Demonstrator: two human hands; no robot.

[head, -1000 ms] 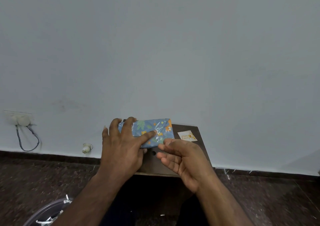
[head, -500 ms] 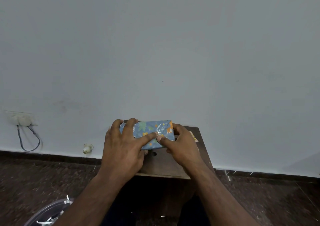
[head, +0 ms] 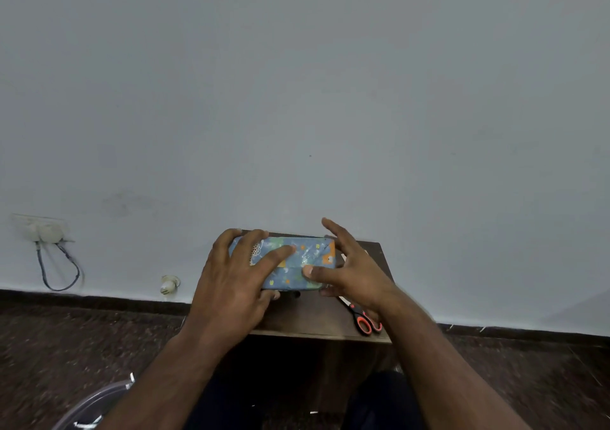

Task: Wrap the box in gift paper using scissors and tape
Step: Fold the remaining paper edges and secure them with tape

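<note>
A box wrapped in blue patterned gift paper (head: 290,263) lies flat on a small dark wooden table (head: 313,317) that stands against a pale wall (head: 297,83). The left hand (head: 231,281) rests on the left part of the wrapped box, its fingers (head: 277,254) spread and nearly straight over the top face, the fingertips reaching the far edge. The right hand (head: 353,271) is at the right end of the box with its fingers fanned out and lifted, gripping nothing; its thumb (head: 317,270) presses on the paper seam beside a shiny strip of clear tape (head: 308,255). Scissors with orange handles (head: 363,319) lie on the table near its right front corner, partly hidden under the right wrist. On the wall at the left, a socket (head: 43,230) carries a plug with a looping cable (head: 59,271). The curved rim of a clear container (head: 89,406) shows at the bottom left on the dark floor (head: 66,337).
</note>
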